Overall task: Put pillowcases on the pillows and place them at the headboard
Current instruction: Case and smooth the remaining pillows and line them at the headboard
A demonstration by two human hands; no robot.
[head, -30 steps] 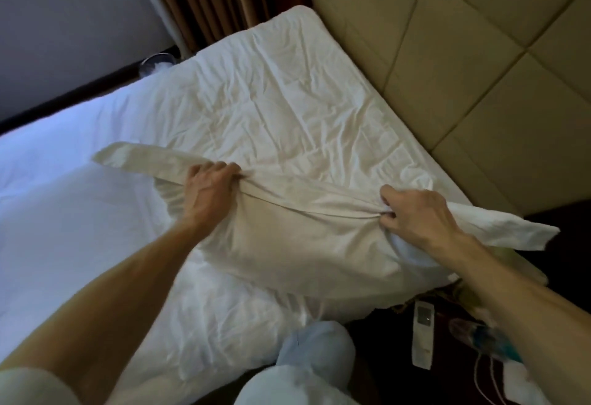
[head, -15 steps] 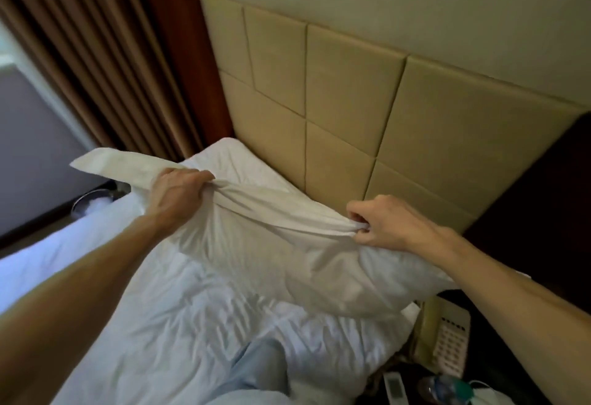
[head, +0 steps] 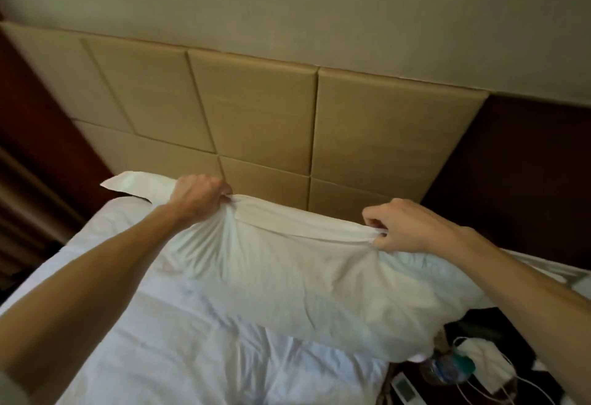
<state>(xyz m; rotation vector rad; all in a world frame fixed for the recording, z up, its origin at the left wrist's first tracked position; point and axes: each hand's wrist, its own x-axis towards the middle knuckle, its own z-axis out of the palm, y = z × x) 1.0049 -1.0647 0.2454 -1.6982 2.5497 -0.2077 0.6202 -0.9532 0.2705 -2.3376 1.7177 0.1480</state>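
A white pillow in its pillowcase (head: 307, 280) hangs lifted above the bed (head: 179, 347), just in front of the tan padded headboard (head: 256, 116). My left hand (head: 200, 195) grips the bunched top edge of the pillowcase on the left. On the right, my right hand (head: 406, 227) pinches the same top edge. A flat flap of the case sticks out to the left past my left hand. The pillow's lower part sags toward the bed's right side.
A dark bedside table (head: 499, 369) at the lower right carries a plastic water bottle (head: 447, 368), a white face mask (head: 483, 363), cables and a white remote (head: 404, 388). Dark wood panels flank the headboard. Brown curtains (head: 22, 206) hang at the left.
The pillow has been raised off the bed and carried toward the headboard, both hands keeping their hold on its top edge. The view has swung up to face the headboard.
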